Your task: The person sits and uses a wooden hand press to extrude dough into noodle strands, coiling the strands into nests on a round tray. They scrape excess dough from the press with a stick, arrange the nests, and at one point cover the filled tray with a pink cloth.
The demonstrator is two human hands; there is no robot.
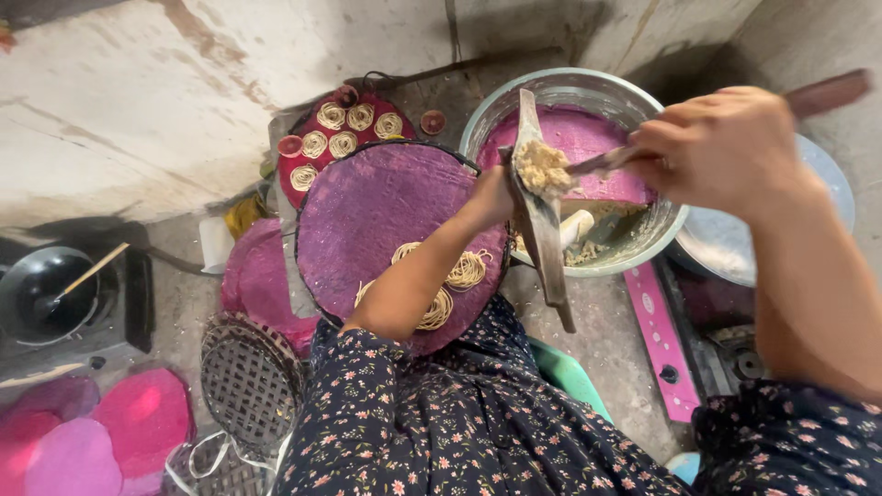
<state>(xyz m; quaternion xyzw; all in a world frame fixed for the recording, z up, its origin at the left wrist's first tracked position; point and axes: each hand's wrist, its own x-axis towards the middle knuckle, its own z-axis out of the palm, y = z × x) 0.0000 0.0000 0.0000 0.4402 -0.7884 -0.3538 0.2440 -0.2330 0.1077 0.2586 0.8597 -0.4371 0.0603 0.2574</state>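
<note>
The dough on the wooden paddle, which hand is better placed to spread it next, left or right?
Right, most likely. The right hand already holds the spoon-like tool with its tip against the dough. The left hand grips the wooden paddle from behind, steadying it over the metal bowl.

A rough home kitchen on a concrete floor: noodle nests on purple round trays, a metal dough bowl, a black pan.
</note>
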